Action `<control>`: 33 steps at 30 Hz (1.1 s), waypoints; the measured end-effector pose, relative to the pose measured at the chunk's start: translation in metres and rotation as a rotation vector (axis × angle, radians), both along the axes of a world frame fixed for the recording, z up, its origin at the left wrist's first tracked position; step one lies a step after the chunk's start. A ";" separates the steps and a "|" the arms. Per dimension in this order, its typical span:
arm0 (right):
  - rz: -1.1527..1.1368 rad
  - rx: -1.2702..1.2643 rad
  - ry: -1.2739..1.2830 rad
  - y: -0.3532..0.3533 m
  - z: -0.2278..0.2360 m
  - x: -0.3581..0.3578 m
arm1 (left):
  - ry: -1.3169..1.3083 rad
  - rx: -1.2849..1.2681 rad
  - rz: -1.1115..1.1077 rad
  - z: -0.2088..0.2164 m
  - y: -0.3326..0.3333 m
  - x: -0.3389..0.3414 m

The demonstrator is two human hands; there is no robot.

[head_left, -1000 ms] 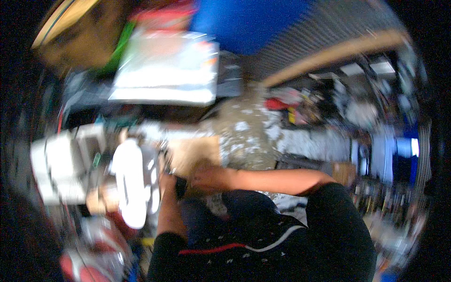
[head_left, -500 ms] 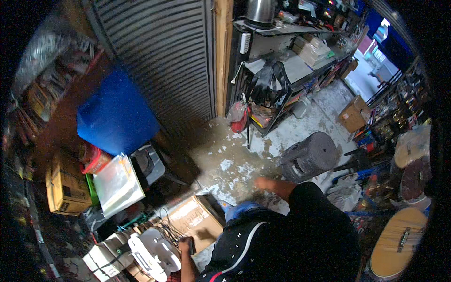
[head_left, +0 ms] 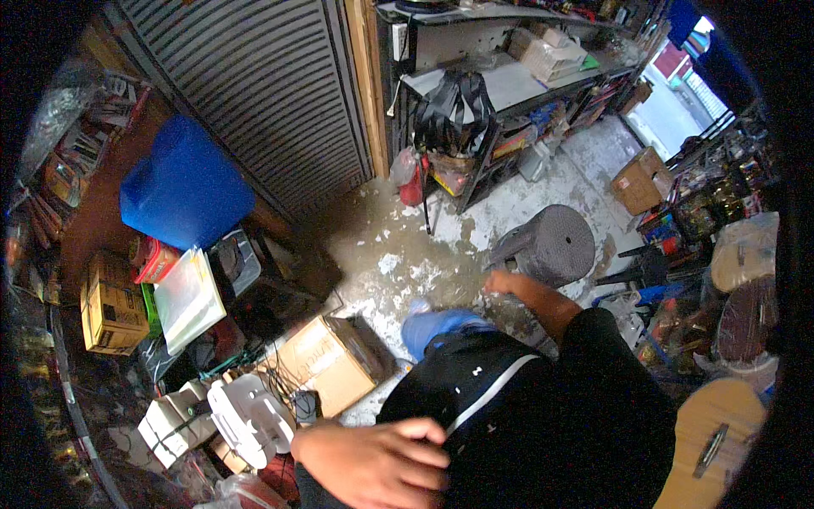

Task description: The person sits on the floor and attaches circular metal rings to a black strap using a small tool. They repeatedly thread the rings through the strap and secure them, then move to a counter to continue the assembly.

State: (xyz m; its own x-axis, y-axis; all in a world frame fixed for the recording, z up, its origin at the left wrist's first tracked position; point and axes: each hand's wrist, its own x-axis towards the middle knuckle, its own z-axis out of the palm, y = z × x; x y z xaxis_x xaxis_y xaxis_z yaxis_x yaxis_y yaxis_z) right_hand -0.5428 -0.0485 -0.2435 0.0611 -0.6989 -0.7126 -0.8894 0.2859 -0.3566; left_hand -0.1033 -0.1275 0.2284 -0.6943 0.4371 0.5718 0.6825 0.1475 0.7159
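Observation:
In front of my dark shirt, my left hand (head_left: 377, 465) is raised with its back up. Its fingers are loosely bent and apart, and nothing shows in them. Beside that wrist lies a white plastic device (head_left: 250, 420) with rounded edges. Dark cables (head_left: 278, 382) and a small dark block (head_left: 303, 404) are next to the device, by a cardboard box (head_left: 318, 360). Farther off, at the end of my stretched right arm, my right hand (head_left: 500, 282) is near a grey cylindrical roll (head_left: 551, 244). It is small in view, and its fingers cannot be made out.
A blue container (head_left: 185, 187), a yellow-brown box (head_left: 112, 305) and clear sleeves (head_left: 188, 301) stand at left. A shelf unit (head_left: 509, 85) with a black bag (head_left: 455, 114) runs along the far side. At right are a carton (head_left: 642, 180) and plastic-wrapped oval boards (head_left: 716, 441).
My left hand has moved up and right, away from the cables and dark block beside the white device. The view has shifted, and my right hand appears nearer the grey roll.

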 end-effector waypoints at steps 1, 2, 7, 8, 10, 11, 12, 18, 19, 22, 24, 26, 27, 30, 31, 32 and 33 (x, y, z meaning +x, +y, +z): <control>-0.010 -0.060 0.029 -0.010 0.001 -0.012 | -0.017 0.102 -0.026 0.004 -0.008 -0.024; -0.038 -0.092 0.048 -0.018 -0.001 -0.023 | -0.002 0.277 -0.053 0.001 -0.018 -0.049; -0.264 -0.205 -0.414 -0.055 -0.007 -0.076 | -0.014 0.879 0.067 -0.005 -0.010 -0.172; -0.310 -0.178 -0.492 -0.061 -0.004 -0.085 | 0.070 0.981 0.092 0.000 -0.001 -0.202; -0.293 -0.143 -0.487 -0.071 0.010 -0.111 | 0.378 1.181 0.053 0.013 0.017 -0.276; -0.341 -0.153 -0.499 -0.074 0.020 -0.129 | 0.588 1.272 -0.039 0.022 0.020 -0.318; -0.411 -0.170 -0.539 -0.078 0.028 -0.152 | 0.596 1.254 -0.114 0.027 0.013 -0.343; -0.567 -0.429 -0.219 -0.053 0.019 -0.292 | 0.418 0.835 -0.082 0.035 -0.077 -0.447; -0.570 -0.499 -0.156 -0.050 0.011 -0.305 | 0.434 0.710 -0.064 0.030 -0.103 -0.464; -0.714 -0.549 -0.267 -0.053 0.001 -0.329 | 0.339 0.297 -0.103 0.024 -0.171 -0.496; -0.743 -0.565 -0.331 -0.070 0.013 -0.340 | -0.050 -0.113 -0.202 0.008 -0.211 -0.514; -0.726 -0.932 -0.353 -0.103 0.037 -0.352 | -0.415 -0.122 -0.142 -0.040 -0.251 -0.560; -0.736 -1.105 -0.333 -0.117 0.052 -0.352 | -0.559 -0.227 0.062 -0.067 -0.278 -0.581; -0.948 -0.853 -0.394 -0.159 0.097 -0.365 | -0.372 -0.494 0.959 -0.158 -0.337 -0.634; -0.917 -0.835 -0.424 -0.175 0.109 -0.370 | -0.350 -0.367 0.912 -0.185 -0.350 -0.638; -0.847 -0.860 -0.404 -0.190 0.119 -0.376 | -0.484 -0.306 0.888 -0.208 -0.360 -0.640; -0.769 -0.884 -0.393 -0.202 0.129 -0.380 | -0.711 -0.045 0.868 -0.229 -0.362 -0.641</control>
State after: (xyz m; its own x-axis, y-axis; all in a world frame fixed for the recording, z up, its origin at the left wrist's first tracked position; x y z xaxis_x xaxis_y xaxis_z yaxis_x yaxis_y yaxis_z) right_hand -0.9225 -0.2504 -0.1150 -0.4751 -0.8799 -0.0032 -0.3856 0.2115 -0.8981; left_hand -0.7441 -0.4890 -0.0007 -0.9360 -0.3428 -0.0799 -0.2257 0.4102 0.8836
